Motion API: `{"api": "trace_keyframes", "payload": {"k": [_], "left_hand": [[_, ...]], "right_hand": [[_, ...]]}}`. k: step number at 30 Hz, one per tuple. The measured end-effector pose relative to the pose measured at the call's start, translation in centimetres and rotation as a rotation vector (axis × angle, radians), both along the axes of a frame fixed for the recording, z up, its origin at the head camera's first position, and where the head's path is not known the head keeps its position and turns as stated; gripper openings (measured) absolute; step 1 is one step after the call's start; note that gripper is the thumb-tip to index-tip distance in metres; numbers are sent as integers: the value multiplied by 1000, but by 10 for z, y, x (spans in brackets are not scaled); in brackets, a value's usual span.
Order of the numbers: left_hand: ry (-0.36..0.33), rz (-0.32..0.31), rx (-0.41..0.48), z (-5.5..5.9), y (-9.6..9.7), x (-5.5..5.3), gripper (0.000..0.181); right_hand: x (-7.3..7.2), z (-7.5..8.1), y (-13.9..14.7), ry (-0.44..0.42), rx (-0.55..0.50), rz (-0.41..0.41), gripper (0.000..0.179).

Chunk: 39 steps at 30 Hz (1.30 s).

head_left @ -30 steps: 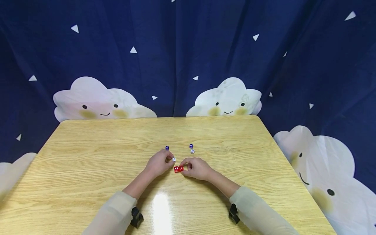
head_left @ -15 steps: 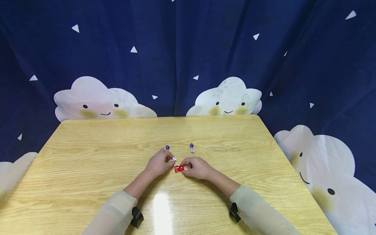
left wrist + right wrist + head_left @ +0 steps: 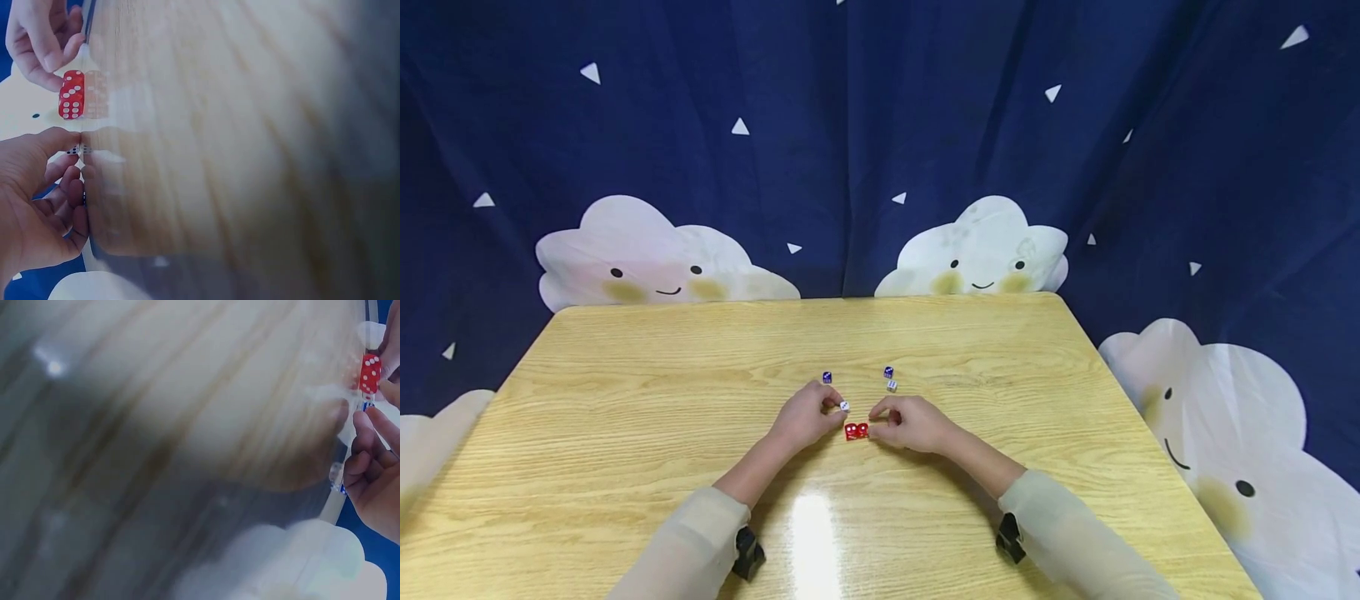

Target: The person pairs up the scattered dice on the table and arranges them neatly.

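Note:
Two red dice (image 3: 857, 432) sit side by side on the table, white pips showing. My left hand (image 3: 805, 416) pinches a white die (image 3: 845, 407) just behind them; in the left wrist view the thumb and fingers largely cover this die. To the right of the red pair is my right hand (image 3: 913, 423), its thumb and index finger spread a little with nothing between them. The left wrist view has the red dice (image 3: 72, 95) between both hands. In the right wrist view the red dice (image 3: 370, 374) appear beyond the right fingertips.
Farther back, a blue die (image 3: 827, 377) lies beyond the left hand. Another blue die (image 3: 888, 372) and a white die (image 3: 892, 386) lie close together to its right. The wooden table (image 3: 625, 400) ends at a dark blue curtain (image 3: 790, 150) with clouds.
My right hand has let go of the right-hand red die and drawn back slightly to the right. The left hand stays on the white die, and the dice have not moved.

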<state>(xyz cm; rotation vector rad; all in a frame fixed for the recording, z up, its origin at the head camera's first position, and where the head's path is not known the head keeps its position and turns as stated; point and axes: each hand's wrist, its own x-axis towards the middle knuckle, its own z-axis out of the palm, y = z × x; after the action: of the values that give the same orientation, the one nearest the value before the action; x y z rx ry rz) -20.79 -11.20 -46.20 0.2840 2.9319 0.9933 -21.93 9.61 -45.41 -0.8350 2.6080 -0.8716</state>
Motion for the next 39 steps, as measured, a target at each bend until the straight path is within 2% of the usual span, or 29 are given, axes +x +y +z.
{"api": "trace_keyframes", "payload": {"k": [5,11,16,24,31,39], "left_hand": [[1,-2,11,1,0,1,19],[5,-7,6,-1,0,1,19],[20,-10,4,0,0,1,19],[26,-10,15,-1,1,2,18],[23,-7,21,-2,1,2,19],[33,-8,19,-1,1,3,19]], "right_hand": [[-5,2,6,40,-7,-28,25],[-8,5,13,40,-1,-78,20],[-11,5,18,86,15,-110,19],[-18,0,23,134,52,-214,16],[-23,-2,23,127,33,-315,17],[-25,-5,20,116,26,-356,19]]}}
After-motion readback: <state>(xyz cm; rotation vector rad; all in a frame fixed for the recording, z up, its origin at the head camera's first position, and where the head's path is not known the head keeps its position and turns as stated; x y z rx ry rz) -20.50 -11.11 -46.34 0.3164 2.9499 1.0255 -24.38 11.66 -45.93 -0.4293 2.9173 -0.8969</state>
